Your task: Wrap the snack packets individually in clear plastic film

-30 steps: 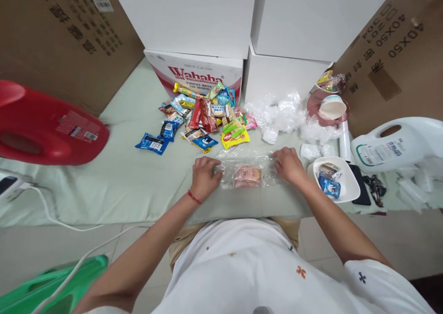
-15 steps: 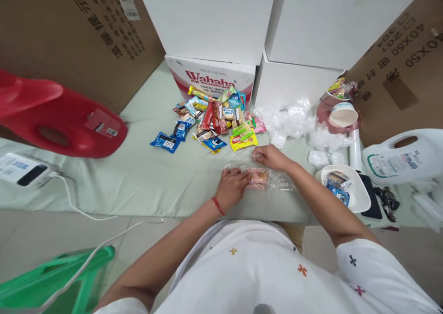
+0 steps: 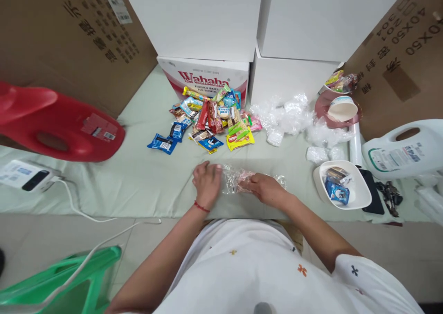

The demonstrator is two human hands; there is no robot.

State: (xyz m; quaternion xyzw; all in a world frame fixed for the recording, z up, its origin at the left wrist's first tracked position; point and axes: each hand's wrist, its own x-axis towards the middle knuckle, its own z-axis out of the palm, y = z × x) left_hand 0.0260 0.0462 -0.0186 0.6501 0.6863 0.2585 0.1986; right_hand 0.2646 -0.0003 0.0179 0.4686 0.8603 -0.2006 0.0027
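A small pink packet (image 3: 245, 176) lies within a sheet of clear plastic film (image 3: 229, 178) near the table's front edge. My right hand (image 3: 266, 188) is closed on the packet from the right, fingers over it and the film. My left hand (image 3: 206, 181), with a red cord at the wrist, rests at the film's left end. Its fingers are bent but apart, and its fingertips are beside or touching the film's edge. Beyond both hands lies a heap of wrapped snacks (image 3: 209, 120), with a yellow packet (image 3: 240, 140) closest to my right hand.
Crumpled clear film bundles (image 3: 287, 115) lie right of the heap. A white bowl (image 3: 362, 187) holds several packets. A white jug (image 3: 401, 150) stands far right, a red jug (image 3: 86, 134) at left. White boxes (image 3: 204, 71) rise behind. A white cable (image 3: 71, 198) hangs over the front edge.
My left hand has moved left off the pink packet to the film's left end. My right hand has come down and left from the film's far edge onto the packet.
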